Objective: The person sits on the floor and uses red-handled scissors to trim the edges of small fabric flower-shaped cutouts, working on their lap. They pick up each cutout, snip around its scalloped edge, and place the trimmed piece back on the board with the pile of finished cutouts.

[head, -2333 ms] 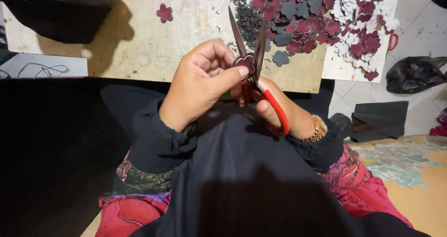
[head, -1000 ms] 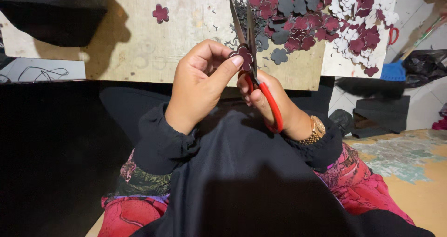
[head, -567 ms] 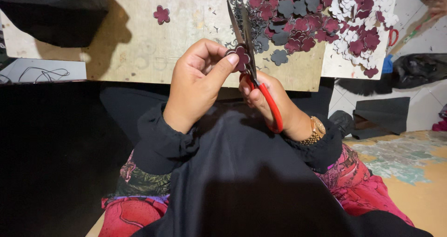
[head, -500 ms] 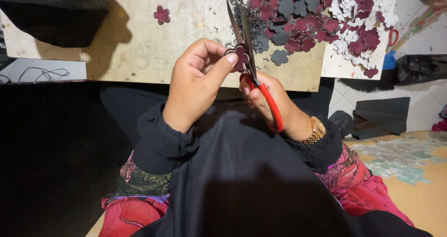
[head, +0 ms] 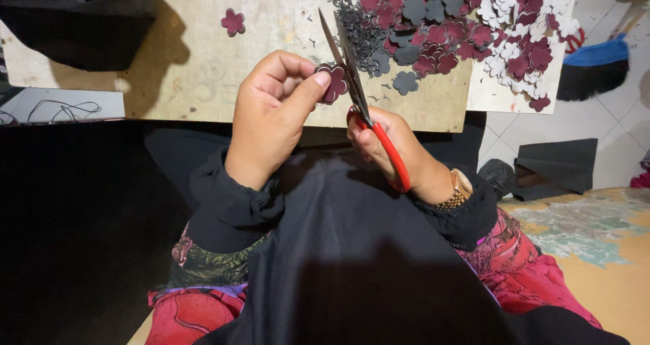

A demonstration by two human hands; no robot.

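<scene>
Wooden board (head: 203, 60) spans the top of the view, laid flat in front of the seated person. Its upper right carries a big pile of cut flower shapes (head: 467, 27): maroon, dark grey and white, overlapping, with thin dark offcuts mixed in. One lone maroon flower (head: 233, 21) sits well apart at upper left. Black bag (head: 74, 20) sits on the board's left corner. Blue-and-black brush (head: 596, 64) lies on the tiled floor at right, black sheet scrap (head: 555, 165) below it.

Left hand (head: 271, 115): curled, thumb and forefinger pinching a small maroon flower piece (head: 334, 81), held just above the board's near edge. Right hand (head: 393, 145): closed around the red-handled scissors (head: 359, 101), fingers through the loops. Blades point up and away and look nearly together, right against the right edge of the piece. Can't tell whether the blades are actually biting the material or just alongside it.

Judgement: step in hand is trimming the flower's outline, one petal edge at a time. Piece looks mostly shaped already, so likely late in this single cut-out.

Next move probably needs the left fingers to rotate the piece a little to present the next notch, with the pinch kept clear of the blade line, and short snips because the petals curve tightly.
</scene>
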